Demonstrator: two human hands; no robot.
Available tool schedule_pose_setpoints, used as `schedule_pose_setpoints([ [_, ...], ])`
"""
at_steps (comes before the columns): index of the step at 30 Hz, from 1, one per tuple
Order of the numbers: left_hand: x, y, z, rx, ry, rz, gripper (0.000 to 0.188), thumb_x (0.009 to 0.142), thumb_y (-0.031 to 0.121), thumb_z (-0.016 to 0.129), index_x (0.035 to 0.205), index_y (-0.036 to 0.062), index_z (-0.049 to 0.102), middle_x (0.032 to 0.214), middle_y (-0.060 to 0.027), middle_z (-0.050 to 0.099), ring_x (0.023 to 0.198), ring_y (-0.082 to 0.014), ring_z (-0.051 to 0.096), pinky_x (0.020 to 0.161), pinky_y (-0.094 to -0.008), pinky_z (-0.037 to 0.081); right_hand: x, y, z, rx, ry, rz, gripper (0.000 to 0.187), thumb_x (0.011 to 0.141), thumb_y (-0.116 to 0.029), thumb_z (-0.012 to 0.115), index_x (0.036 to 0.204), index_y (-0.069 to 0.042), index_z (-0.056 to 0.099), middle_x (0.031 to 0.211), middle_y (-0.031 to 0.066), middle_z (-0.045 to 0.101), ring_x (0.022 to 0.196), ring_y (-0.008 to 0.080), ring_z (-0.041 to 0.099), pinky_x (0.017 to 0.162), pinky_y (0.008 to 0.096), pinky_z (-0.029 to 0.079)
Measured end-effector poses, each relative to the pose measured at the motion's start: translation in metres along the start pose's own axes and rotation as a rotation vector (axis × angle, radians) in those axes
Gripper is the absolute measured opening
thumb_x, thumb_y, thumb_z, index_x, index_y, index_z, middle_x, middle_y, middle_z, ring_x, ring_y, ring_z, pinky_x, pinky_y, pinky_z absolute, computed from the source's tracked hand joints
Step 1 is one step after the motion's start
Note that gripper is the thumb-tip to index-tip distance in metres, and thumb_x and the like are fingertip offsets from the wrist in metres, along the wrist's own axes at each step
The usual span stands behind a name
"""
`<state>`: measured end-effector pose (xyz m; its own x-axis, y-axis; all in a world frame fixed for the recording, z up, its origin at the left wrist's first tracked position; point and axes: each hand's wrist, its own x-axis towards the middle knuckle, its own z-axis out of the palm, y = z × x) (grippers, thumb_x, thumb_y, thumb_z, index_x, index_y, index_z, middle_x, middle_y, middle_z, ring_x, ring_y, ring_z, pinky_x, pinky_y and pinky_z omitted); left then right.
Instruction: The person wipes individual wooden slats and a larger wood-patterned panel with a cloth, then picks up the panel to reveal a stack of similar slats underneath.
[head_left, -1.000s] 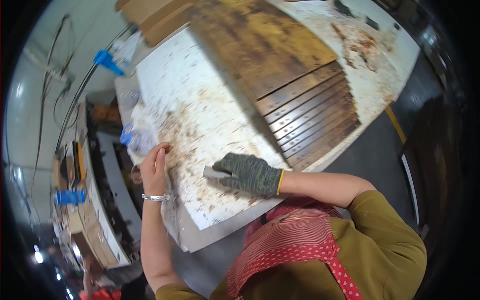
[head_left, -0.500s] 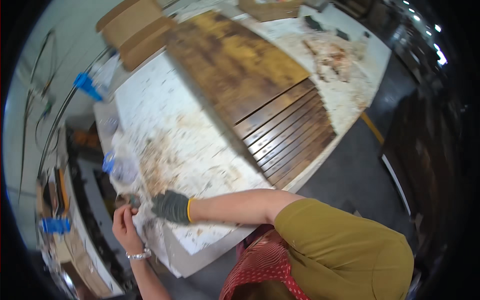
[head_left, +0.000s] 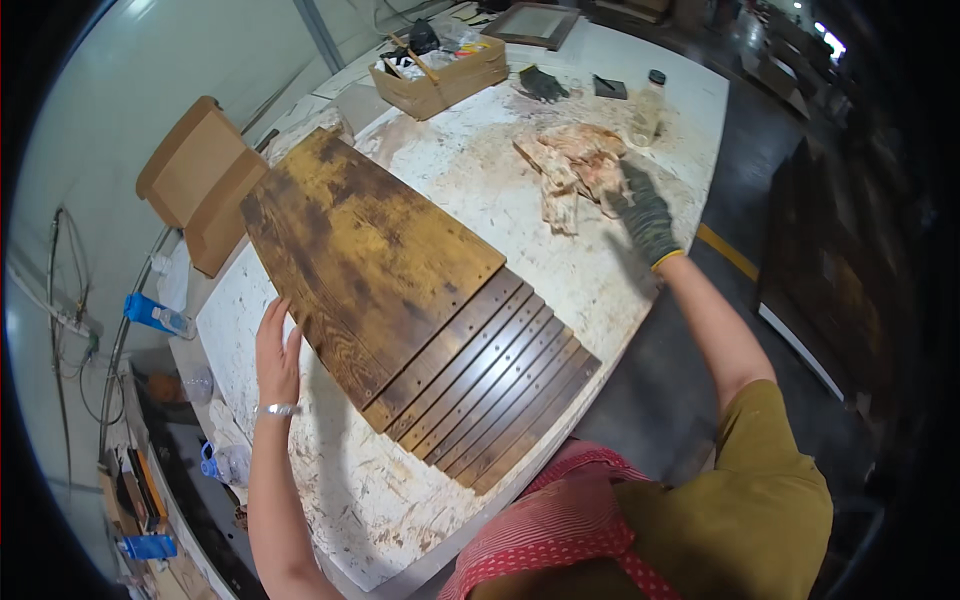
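Observation:
A stack of dark brown wooden boards [head_left: 375,255] lies fanned out on the white table, its top one wide and mottled yellow-brown. At its left edge is my left hand [head_left: 277,350], bare with a silver band at the wrist, fingers stretched along the board's side. My right hand [head_left: 645,218], in a dark grey-green knit glove with a yellow cuff, reaches to the right edge of a crumpled, stained cloth [head_left: 578,165]. Its fingers look spread at the cloth; whether they touch it is hard to tell.
A clear bottle with a black cap [head_left: 648,108] stands beyond the cloth. Near it lie a dark glove [head_left: 543,84] and a small dark block [head_left: 610,88]. A filled cardboard box [head_left: 445,88] sits farther back; an open cardboard box [head_left: 205,185] is at the left.
My gloved right hand has swung from the table's left side across to the cloth. My left hand has moved up to the stack's left edge. The view has shifted.

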<state>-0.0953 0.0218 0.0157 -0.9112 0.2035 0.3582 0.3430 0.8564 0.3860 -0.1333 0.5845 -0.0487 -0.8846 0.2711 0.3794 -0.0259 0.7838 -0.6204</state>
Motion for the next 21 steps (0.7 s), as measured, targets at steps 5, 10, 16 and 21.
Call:
schedule_pose_setpoints([
  [5, 0.034, 0.009, 0.056, 0.336, -0.211, -0.005, 0.047, 0.093, 0.035, 0.047, 0.135, 0.0144, 0.043, 0.145, -0.0098, 0.034, 0.133, -0.0308, 0.030, 0.106, -0.0444, 0.024, 0.075, 0.037, 0.011, -0.133, -0.087, 0.158, 0.096, 0.075, -0.054, 0.067, 0.144, -0.003, 0.024, 0.144, 0.0203, 0.033, 0.132, 0.0287, 0.034, 0.108, 0.0360, 0.030],
  [10, 0.045, 0.018, 0.065, 0.307, -0.244, -0.047, 0.048, 0.095, 0.040, 0.040, 0.138, 0.0176, 0.040, 0.147, -0.0076, 0.030, 0.136, -0.0293, 0.026, 0.108, -0.0448, 0.019, 0.078, 0.026, 0.080, -0.563, -0.260, -0.142, 0.058, 0.079, -0.040, 0.063, 0.126, -0.007, 0.052, 0.133, 0.0176, 0.046, 0.122, 0.0339, 0.044, 0.101, 0.0401, 0.037],
  [16, 0.037, 0.017, 0.058, 0.321, -0.218, -0.065, 0.047, 0.095, 0.039, 0.041, 0.137, 0.0178, 0.042, 0.146, -0.0075, 0.032, 0.135, -0.0296, 0.027, 0.108, -0.0441, 0.019, 0.054, -0.013, 0.027, -0.301, -0.537, -0.294, 0.043, 0.076, -0.026, 0.063, 0.115, -0.011, 0.056, 0.108, 0.0181, 0.058, 0.103, 0.0321, 0.056, 0.090, 0.0397, 0.044],
  [21, 0.037, 0.015, 0.061, 0.317, -0.179, -0.037, 0.047, 0.094, 0.039, 0.042, 0.137, 0.0188, 0.043, 0.146, -0.0074, 0.033, 0.134, -0.0300, 0.028, 0.108, -0.0441, 0.019, -0.027, -0.031, 0.048, -0.359, -0.392, -0.494, 0.042, 0.074, -0.027, 0.067, 0.113, -0.011, 0.061, 0.118, 0.0145, 0.055, 0.110, 0.0292, 0.052, 0.092, 0.0395, 0.043],
])
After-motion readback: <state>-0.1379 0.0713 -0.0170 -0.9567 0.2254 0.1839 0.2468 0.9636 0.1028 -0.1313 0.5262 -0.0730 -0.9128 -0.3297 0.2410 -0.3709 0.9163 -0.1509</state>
